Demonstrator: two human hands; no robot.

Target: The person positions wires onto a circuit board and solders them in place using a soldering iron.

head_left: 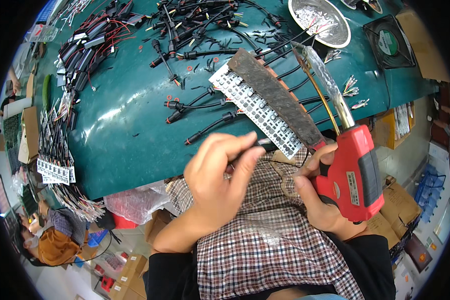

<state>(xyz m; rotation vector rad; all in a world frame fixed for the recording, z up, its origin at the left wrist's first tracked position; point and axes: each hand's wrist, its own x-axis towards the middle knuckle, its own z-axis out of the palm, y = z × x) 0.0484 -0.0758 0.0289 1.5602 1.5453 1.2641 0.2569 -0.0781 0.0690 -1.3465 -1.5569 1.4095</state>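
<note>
My right hand is wrapped round a red soldering gun with black grip panels. Its metal barrel and brass-coloured solder tube point up and away, over the right side of the work. My left hand pinches a short black cable between thumb and fingertips; most of it is hidden by the fingers. Just beyond lies a white circuit board panel with rows of dark pads, along a dark, worn bar. Several black cables with orange-ringed connectors reach the panel's left side.
Piled black connector cables cover the far table. A metal bowl and a black fan stand far right. Wired black modules and bundled leads with white boards lie left. Another person sits at lower left.
</note>
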